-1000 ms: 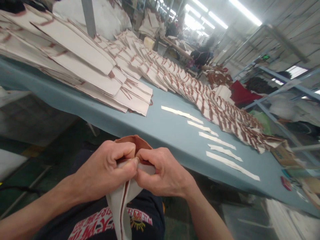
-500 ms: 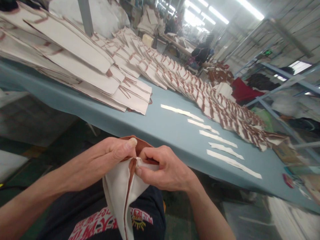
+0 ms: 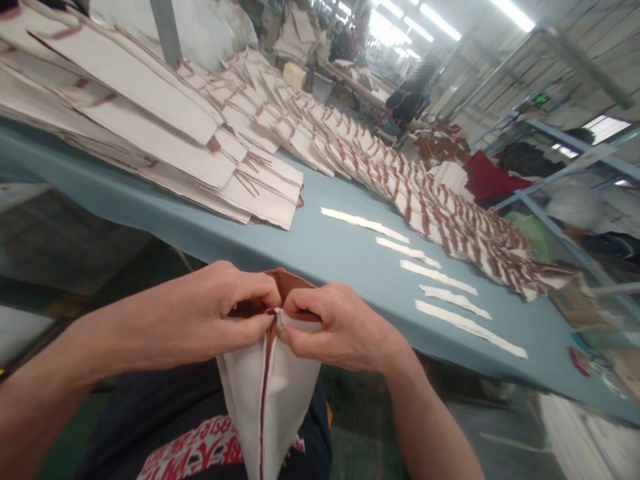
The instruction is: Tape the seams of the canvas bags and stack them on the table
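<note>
Both my hands pinch the top of a cream cloth bag [image 3: 273, 393] with a brown seam down its middle and brown trim at its mouth. My left hand [image 3: 210, 317] grips the left side of the opening, fingers curled tight. My right hand [image 3: 340, 327] grips the right side, thumb and fingers pressed on the trim. The bag hangs down over my lap, in front of the near edge of the blue table [image 3: 330, 250].
Stacks of finished cream bags [image 3: 165, 140] lie on the table's left, and a long overlapped row of them [image 3: 400, 183] runs to the right. Several white fabric strips [image 3: 435, 277] lie in the middle. A seated person [image 3: 407, 100] works far back. Metal shelving [image 3: 575, 180] stands right.
My hands have drawn together at the bag's mouth and lifted slightly. The bag now hangs flatter and wider, with its brown centre seam facing me.
</note>
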